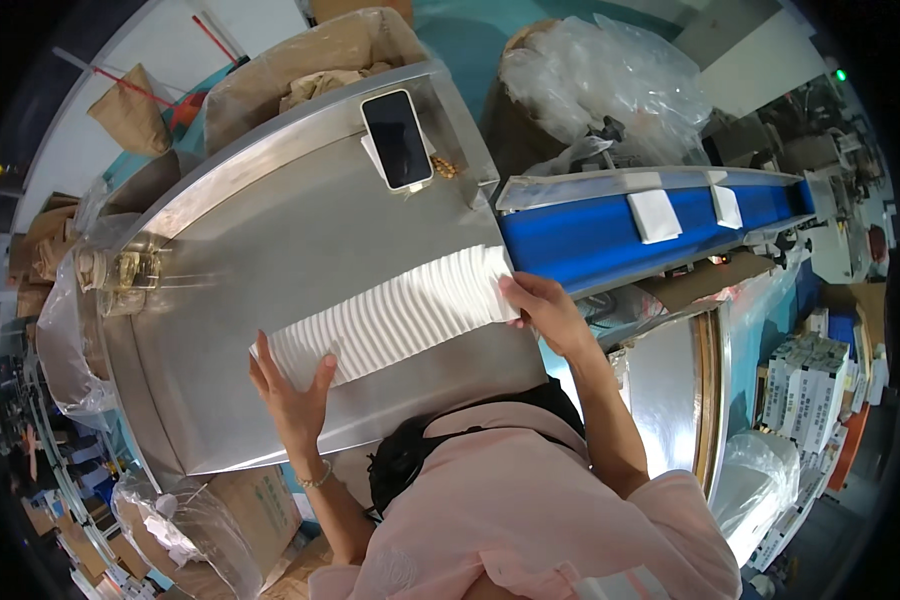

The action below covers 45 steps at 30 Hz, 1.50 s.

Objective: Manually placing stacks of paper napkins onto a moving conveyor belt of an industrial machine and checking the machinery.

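A long row of folded white sheets (390, 312), packed face to face, lies slantwise across the steel table (260, 270). The sheets look like napkins or wipes; their exact kind I cannot tell. My left hand (292, 395) cups the row's left end, thumb on its near side and fingers on the far side. At the other end, beside the belt, my right hand (548, 312) has its thumb and fingers closed on the last sheets. Two more folded white pieces, a nearer one (654, 216) and a farther one (726, 206), lie flat on the blue conveyor belt (570, 240).
A phone (397, 140) lies at the table's far side, next to brown beads (445, 168). A clear bottle-like container (135, 270) is at the left edge. A raised metal rim (270, 125) borders the table. Plastic-lined bins (600, 85) and cartons (260, 505) surround it.
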Available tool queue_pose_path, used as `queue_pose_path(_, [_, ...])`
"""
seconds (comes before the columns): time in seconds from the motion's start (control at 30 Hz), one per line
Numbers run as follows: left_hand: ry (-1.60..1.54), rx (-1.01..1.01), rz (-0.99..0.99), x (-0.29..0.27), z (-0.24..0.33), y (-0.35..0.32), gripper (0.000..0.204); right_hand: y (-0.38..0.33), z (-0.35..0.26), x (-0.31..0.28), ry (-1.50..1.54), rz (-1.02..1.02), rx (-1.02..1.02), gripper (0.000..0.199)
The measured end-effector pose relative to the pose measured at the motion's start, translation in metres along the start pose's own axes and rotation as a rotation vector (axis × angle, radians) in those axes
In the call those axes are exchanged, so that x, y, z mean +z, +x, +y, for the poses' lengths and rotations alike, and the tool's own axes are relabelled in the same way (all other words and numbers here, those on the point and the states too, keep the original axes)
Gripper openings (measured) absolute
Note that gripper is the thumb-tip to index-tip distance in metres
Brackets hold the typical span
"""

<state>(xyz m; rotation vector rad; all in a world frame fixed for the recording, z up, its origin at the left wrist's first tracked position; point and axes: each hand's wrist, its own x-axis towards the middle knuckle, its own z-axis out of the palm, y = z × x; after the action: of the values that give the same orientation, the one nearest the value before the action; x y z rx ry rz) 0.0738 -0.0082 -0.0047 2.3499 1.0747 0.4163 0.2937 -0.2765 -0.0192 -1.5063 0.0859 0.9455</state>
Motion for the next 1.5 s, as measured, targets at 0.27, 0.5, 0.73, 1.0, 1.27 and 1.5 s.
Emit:
queue_pose_path(0.27, [-0.014, 0.018, -0.022, 0.001, 0.005, 0.001, 0.102, 0.006, 0.029, -0.019, 0.476, 0.28, -0.104, 0.02])
queue_pose_path(0.5, [-0.03, 0.002, -0.047, 0.002, 0.004, 0.001, 0.104, 0.004, -0.002, -0.034, -0.22, 0.126, -0.31, 0.023])
queue_pose_path(0.73, [0.02, 0.435, -0.047, 0.04, 0.094, 0.009, 0.079, 0.008, 0.003, -0.004, -0.179, -0.015, -0.241, 0.024])
queue_pose_path(1.0, [0.064, 0.519, -0.212, 0.128, 0.16, 0.008, 0.068, -0.003, 0.005, -0.03, 0.047, 0.452, -0.477, 0.021])
queue_pose_path(1.27, [-0.048, 0.624, -0.259, 0.12, 0.158, 0.011, 0.059, -0.029, -0.032, -0.059, -0.973, 0.369, -0.402, 0.021])
queue_pose_path(1.5, [-0.07, 0.598, -0.244, 0.123, 0.162, 0.012, 0.052, -0.007, -0.008, -0.016, -0.516, 0.024, -0.24, 0.022])
